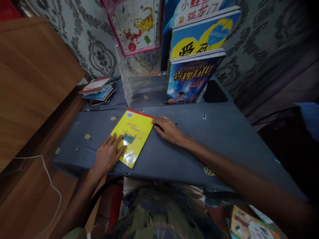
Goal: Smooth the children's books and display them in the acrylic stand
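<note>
A thin yellow book (136, 132) with a red spine edge lies flat on the blue-grey cloth (199, 139) covering the table. My left hand (108, 154) rests flat on the book's near left part, fingers stretched out. My right hand (168, 129) touches the book's right edge near its far corner, fingers bent down onto the cloth. Neither hand lifts the book.
A clear acrylic book stand (142, 89) sits at the back, with several upright picture books (191, 79) leaning beside it. A small pile of thin books (98, 89) lies at the back left. A dark phone-like slab (214, 92) lies at the right. A wooden panel (32, 73) and white cable (53, 189) flank the left.
</note>
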`<state>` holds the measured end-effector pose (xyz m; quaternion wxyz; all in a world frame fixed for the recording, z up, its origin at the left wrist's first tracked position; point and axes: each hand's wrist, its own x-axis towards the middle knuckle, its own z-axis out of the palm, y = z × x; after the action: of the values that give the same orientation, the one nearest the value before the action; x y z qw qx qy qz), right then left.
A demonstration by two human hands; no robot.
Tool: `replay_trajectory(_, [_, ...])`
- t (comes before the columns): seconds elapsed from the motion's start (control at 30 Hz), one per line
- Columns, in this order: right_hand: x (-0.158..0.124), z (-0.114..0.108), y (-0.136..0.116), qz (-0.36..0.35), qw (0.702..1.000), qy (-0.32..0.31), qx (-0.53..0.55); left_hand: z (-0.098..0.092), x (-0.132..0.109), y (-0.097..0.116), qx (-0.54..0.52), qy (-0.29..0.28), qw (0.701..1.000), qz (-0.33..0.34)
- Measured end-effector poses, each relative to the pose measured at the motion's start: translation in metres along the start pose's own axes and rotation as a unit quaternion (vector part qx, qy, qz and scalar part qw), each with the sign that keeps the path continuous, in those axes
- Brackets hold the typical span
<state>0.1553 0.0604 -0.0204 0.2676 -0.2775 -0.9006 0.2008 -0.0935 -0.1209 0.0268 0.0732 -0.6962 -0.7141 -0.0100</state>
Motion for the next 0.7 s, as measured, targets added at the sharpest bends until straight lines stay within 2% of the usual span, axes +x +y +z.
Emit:
replay_trajectory(0.1, [0.005,0.004,0.000,-0.005,1.000,-0.017,-0.016,-0.004,-0.013,0.017,0.012,0.000,1.000,0.029])
replay_trajectory(0.3, [-0.002,0.013,-0.020,0.006,0.996,-0.015,-0.082,0.003,-0.037,0.040,-0.044,0.050,0.990,0.121])
replay_trajectory(0.57, [-0.039,0.024,-0.067,-0.120,0.987,-0.083,-0.061,0.007,-0.042,0.046,-0.079,0.053,0.987,0.132])
replay_trajectory(0.7, [-0.066,0.026,-0.090,-0.163,0.981,-0.089,-0.057,0.010,-0.047,0.047,-0.093,0.091,0.982,0.134])
